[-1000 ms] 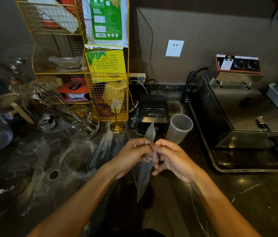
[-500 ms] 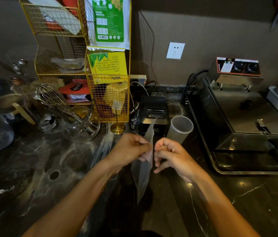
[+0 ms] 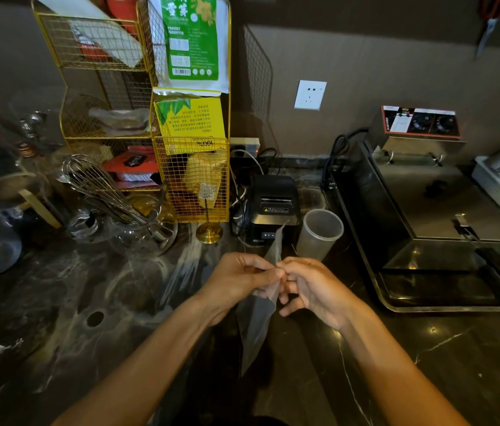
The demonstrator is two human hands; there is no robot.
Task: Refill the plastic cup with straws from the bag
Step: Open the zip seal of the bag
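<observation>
Pinched between left hand [image 3: 236, 282] and right hand [image 3: 310, 290]: clear bag [image 3: 256, 321], hanging above dark counter [image 3: 427, 358], contents hard to make out. Just beyond, upright plastic cup [image 3: 319, 235], beside black printer [image 3: 275, 204].

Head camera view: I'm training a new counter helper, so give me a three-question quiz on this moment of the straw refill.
1. True or false: the plastic cup already holds straws.
2. What do the left hand and right hand both pinch? A) whisk B) clear bag C) cup
3. Which black device stands just left of the cup?

Key: 1 false, it looks empty. 2 B. 3 the receipt printer.
</observation>
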